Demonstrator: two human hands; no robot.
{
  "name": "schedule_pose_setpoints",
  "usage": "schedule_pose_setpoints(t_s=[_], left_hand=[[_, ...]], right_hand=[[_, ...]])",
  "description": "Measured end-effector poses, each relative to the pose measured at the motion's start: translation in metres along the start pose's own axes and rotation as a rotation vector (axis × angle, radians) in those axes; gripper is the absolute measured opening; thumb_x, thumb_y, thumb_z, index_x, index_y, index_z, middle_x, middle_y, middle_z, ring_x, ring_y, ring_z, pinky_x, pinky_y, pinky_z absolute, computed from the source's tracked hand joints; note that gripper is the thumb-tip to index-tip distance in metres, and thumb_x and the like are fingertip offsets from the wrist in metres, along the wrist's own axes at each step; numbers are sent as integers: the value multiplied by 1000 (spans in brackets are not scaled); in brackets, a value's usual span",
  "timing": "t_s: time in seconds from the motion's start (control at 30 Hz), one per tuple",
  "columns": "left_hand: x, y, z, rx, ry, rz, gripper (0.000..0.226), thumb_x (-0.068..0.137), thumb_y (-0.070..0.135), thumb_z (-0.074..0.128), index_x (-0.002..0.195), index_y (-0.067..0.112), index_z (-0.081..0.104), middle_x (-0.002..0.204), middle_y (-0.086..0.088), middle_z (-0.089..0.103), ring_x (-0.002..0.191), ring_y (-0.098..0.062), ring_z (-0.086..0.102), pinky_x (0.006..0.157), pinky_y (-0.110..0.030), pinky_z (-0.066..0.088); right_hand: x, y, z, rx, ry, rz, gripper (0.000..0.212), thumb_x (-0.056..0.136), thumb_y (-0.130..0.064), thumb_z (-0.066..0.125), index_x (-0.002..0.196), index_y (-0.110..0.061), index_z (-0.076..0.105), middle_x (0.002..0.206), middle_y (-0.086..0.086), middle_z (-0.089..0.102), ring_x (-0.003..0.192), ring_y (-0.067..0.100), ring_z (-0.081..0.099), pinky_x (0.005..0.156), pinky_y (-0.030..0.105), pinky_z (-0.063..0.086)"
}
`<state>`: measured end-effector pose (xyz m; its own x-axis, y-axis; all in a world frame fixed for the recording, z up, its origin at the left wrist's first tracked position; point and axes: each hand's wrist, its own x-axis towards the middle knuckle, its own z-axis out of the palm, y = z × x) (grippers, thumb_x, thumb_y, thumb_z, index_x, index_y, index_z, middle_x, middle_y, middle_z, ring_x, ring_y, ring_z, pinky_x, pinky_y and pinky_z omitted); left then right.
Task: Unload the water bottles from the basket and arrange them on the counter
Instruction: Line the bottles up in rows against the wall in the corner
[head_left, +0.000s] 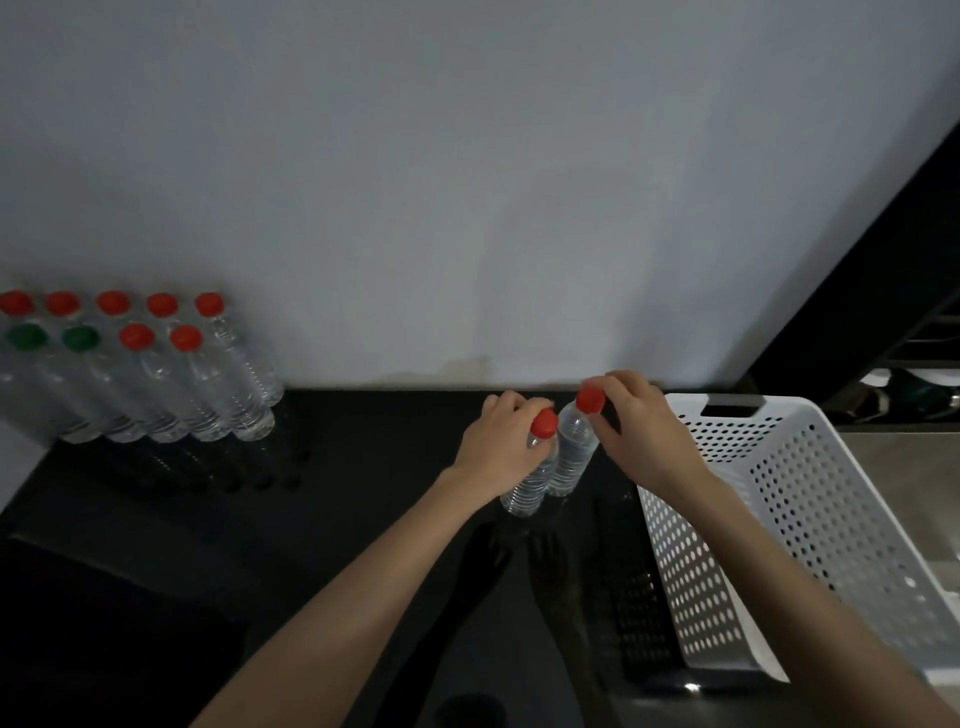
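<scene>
On the glossy black worktop (332, 519), two clear plastic water bottles with red caps stand close together, just left of the white perforated plastic basket (810, 525). The left hand (493, 441) holds the nearer bottle (530, 483) at its neck, the fingers (506, 405) curled around the part under the red cap (544, 423). The right hand (639, 421) holds the farther bottle (574, 452) from above, its fingers closed on the top at the red cap (590, 400). The two bottles touch each other or nearly so; both lean a little to the right in the wide-angle view, and it is hard to say if their bases rest fully on the worktop.

The basket sits at the right edge of the worktop, with a handle slot in its far wall. The part of its inside that shows holds no bottle; the right forearm covers a portion of it.

Well apart, at the far left against the pale grey wall (467, 182), a group of clear bottles (156, 384) stands in two rows. The back row has five red caps; the front row has two green caps on the left and two red caps on the right.
</scene>
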<state>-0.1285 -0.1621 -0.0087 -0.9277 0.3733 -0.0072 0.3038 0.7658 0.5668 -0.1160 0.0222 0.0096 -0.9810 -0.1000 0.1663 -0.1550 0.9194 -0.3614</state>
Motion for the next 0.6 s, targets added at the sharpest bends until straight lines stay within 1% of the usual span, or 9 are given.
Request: schedule_pose_setpoints(t_s=[0.07,0.13,0.2,0.27,0.37,0.47,0.53,0.6], left_hand=[[2,-3,6,31,20,4,43,89,39,59,128,28,46,116,-1,50,111,-19,44,87,-41,50],[2,-6,9,74,53,27,40,88,42,58,124,27,47,109,0,48,103,-16,45,82,-39,52],[1,-8,9,124,69,48,40,88,45,56,122,27,45,105,1,47,97,-15,47,78,-37,53],[1,-7,8,169,56,67,40,89,46,53,122,25,43,103,0,51,91,-15,53,77,-38,54],[-1,-4,10,219,47,80,41,91,44,51,123,22,41,101,-1,56,82,-17,60,74,-38,55],[-7,-3,12,281,77,85,38,90,40,52,120,19,42,99,-3,56,77,-19,61,69,-39,55],[-13,-5,11,313,102,88,35,90,37,52,117,15,44,97,-4,55,77,-20,60,66,-39,55],[-21,-11,7,291,118,74,34,89,34,54,115,13,46,98,-5,55,80,-20,60,66,-38,54]], right_hand=[[6,8,6,12,-56,-1,37,94,-29,55,130,-28,48,133,5,50,117,28,51,83,42,51],[10,13,11,-28,-85,-2,39,95,-30,52,133,-30,44,131,6,51,112,30,55,80,40,50],[12,13,14,-84,-108,3,38,97,-32,48,134,-29,40,125,9,54,101,31,61,72,36,48],[16,11,18,-111,-144,13,35,98,-34,45,131,-25,38,116,10,60,90,32,64,66,33,43],[23,5,24,-108,-168,31,29,97,-34,46,122,-21,39,111,11,61,86,33,63,65,33,42],[27,-2,27,-37,-143,65,25,95,-37,50,112,-20,43,104,10,62,84,31,61,68,37,48],[28,-7,27,18,-155,72,25,93,-37,54,108,-19,45,96,7,63,81,26,60,71,39,50],[25,-15,29,41,-172,26,25,91,-35,59,105,-18,47,93,5,63,78,23,58,67,35,47]])
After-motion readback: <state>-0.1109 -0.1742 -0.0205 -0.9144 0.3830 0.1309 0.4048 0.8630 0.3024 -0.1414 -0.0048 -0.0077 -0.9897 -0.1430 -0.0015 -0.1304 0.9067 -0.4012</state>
